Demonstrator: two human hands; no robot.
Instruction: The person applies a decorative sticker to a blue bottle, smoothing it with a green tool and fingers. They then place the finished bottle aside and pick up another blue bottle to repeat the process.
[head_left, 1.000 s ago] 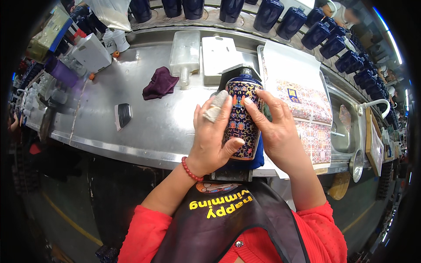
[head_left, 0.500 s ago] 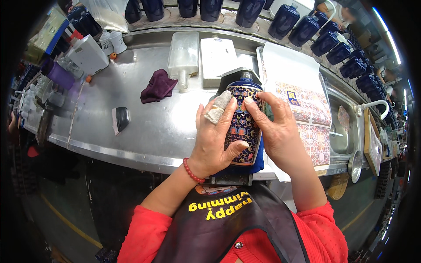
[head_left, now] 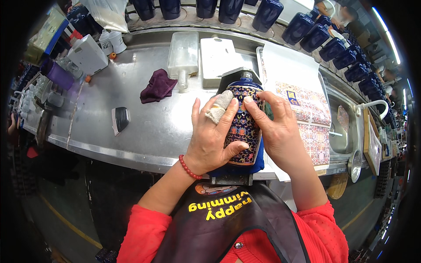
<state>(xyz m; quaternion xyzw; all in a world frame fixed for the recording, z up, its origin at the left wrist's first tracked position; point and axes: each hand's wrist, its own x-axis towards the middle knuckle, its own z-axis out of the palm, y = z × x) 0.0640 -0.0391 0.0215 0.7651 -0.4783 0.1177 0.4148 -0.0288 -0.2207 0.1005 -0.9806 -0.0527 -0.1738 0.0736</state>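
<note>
Little has shifted since a second ago: both hands keep to the same dark blue vase [head_left: 244, 127], which has only tilted slightly. It lies on its side on a blue pad at the near edge of the steel bench [head_left: 144, 131], neck pointing away. Left hand [head_left: 212, 136] is closed around its patterned body, a cloth-wrapped finger [head_left: 219, 106] pressed on top; right hand [head_left: 274, 125] clasps the other flank, fingertips flat on the decoration. Pressing unevenly could, I judge, wrinkle or skew the patterned film, and the glossy glaze could let the vase roll off the pad toward the apron. Just right lies a sheet of printed decals [head_left: 302, 105]. Further out sit a dark scraper [head_left: 120, 119], a maroon rag [head_left: 158, 85] and a clear flat bottle [head_left: 183, 55]. Plain blue vases [head_left: 267, 13] line the back, crowding any reach.
</note>
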